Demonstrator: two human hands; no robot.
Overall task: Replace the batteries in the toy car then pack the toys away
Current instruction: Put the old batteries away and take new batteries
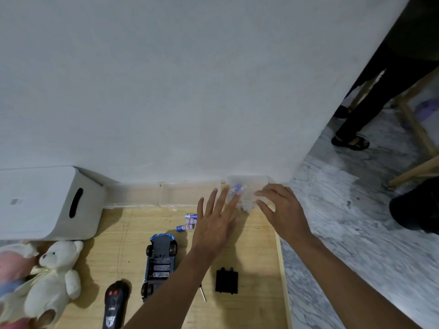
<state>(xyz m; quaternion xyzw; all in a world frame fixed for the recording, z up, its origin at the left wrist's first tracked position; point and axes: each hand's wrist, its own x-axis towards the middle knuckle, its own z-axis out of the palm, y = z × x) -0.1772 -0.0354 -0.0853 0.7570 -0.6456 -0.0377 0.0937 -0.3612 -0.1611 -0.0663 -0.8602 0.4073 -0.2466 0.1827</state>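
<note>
Car (161, 243) belly-up on board (256, 257), toward its near edge, battery bay (159, 267) uncovered. Two loose batteries (188, 222) just beyond. Left hand (213, 224) flat, fingers (226, 198) straight, reaching clear box (249, 186) at far right corner. Right hand (278, 207) curls round that box. Judgement: right steadies box while left lifts fresh cells (238, 188) singly, kept apart from loose pair.

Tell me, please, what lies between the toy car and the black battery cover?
Head view: between the toy car and the battery cover, the left forearm crosses, with a screwdriver poking out beneath it.
</note>
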